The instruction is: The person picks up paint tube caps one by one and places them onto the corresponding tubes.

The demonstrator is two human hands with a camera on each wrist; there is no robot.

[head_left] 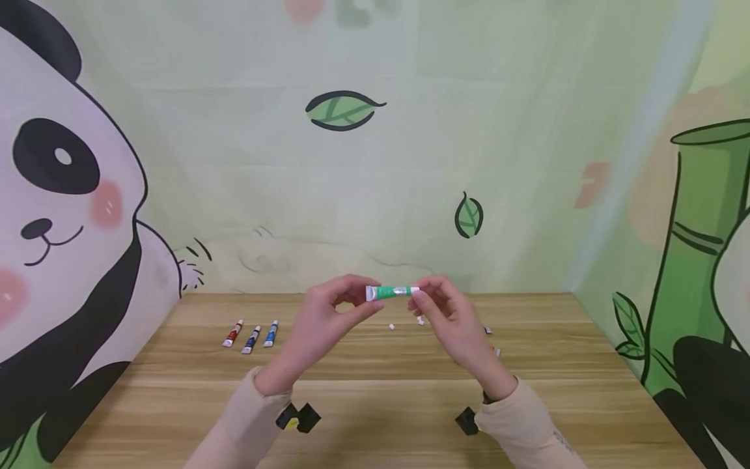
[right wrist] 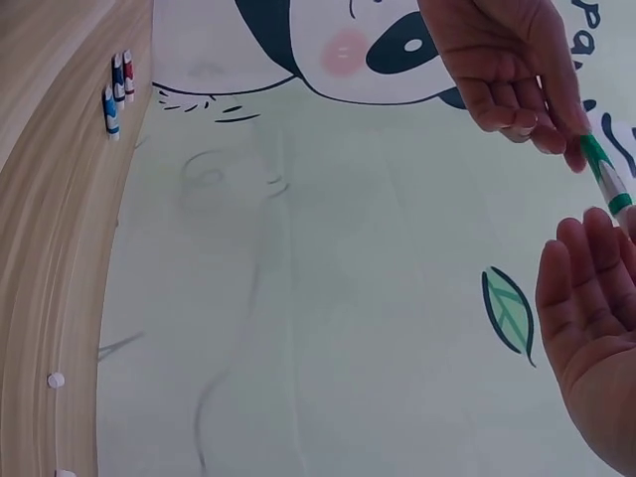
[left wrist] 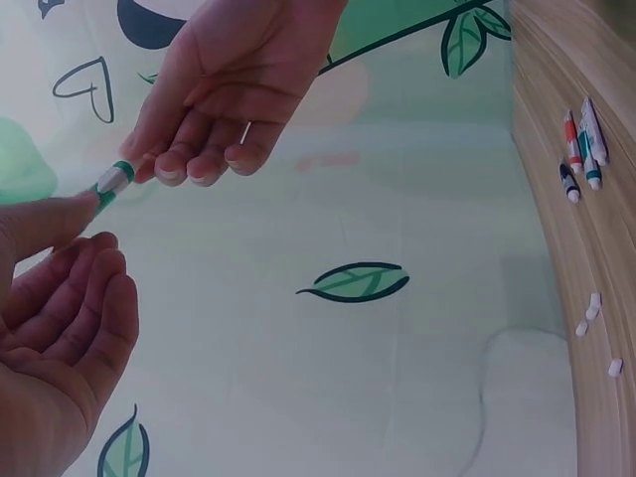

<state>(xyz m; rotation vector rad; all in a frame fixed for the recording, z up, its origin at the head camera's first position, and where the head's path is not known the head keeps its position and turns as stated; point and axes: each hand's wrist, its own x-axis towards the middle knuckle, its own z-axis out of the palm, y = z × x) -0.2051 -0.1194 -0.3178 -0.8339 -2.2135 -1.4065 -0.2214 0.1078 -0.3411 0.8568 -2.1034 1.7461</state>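
Observation:
A small green paint tube (head_left: 394, 292) with a white cap is held level above the table between both hands. The left hand (head_left: 328, 316) pinches its flat crimped end between thumb and fingers. At the other end, the right hand (head_left: 454, 319) has thumb and forefinger on the white cap (head_left: 415, 291). In the right wrist view the green tube (right wrist: 604, 171) slants between the two hands, its capped end partly hidden by the right hand (right wrist: 596, 328). The left wrist view shows the left hand (left wrist: 70, 328) below the right hand (left wrist: 234, 89).
On the wooden table (head_left: 375, 417), a red tube (head_left: 232, 333), a dark blue tube (head_left: 250, 340) and a lighter blue tube (head_left: 271, 333) lie at the left. Several tubes (left wrist: 586, 149) lie at the right, partly behind the right hand. Small white caps (head_left: 392, 326) sit near the back edge.

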